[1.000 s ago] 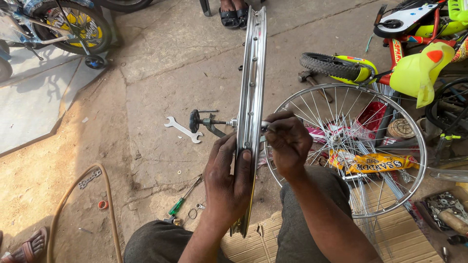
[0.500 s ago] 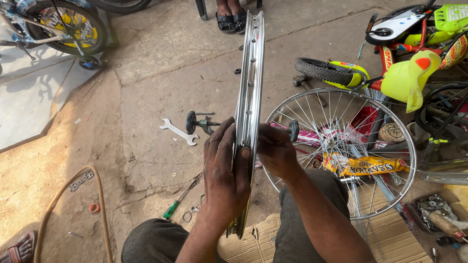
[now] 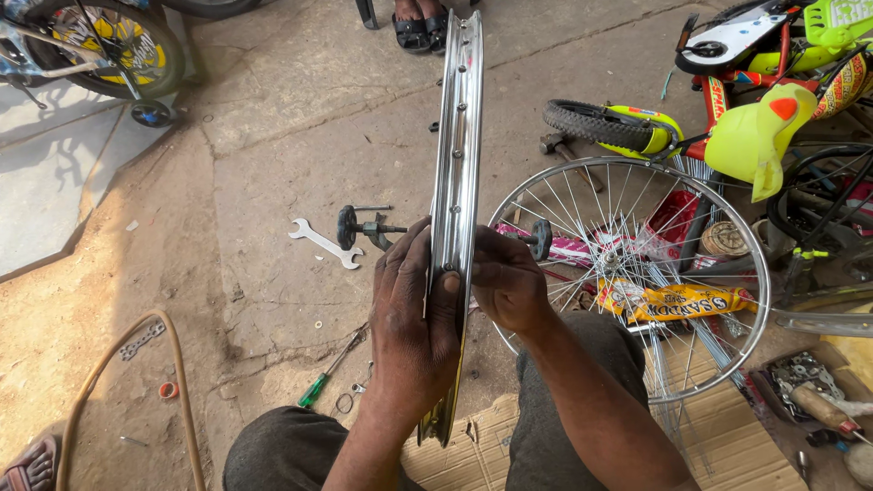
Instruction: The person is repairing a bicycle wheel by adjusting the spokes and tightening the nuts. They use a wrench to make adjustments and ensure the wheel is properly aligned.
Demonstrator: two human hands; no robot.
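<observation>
A bare chrome bicycle rim (image 3: 458, 136) stands edge-on in front of me, running from my lap up toward the top of the view. My left hand (image 3: 414, 309) is wrapped around its left side with the thumb pressed on the rim's inner face. My right hand (image 3: 509, 277) grips the rim from the right at the same height, fingers curled against the metal. A hub with an axle (image 3: 359, 225) lies on the ground just left of the rim. A second small black hub part (image 3: 541, 238) shows just beyond my right hand.
A spoked wheel (image 3: 637, 273) lies flat at right over packets and a yellow wrapper. A spanner (image 3: 323, 244) and a green-handled screwdriver (image 3: 329, 373) lie on the concrete. A hose (image 3: 177, 382) curves at lower left. Children's bicycles (image 3: 755, 100) crowd the upper right; another person's sandalled feet (image 3: 420, 27) stand at top.
My right hand has moved from beside the rim onto it, and both hands now clasp it at the same height. The view has shifted slightly.
</observation>
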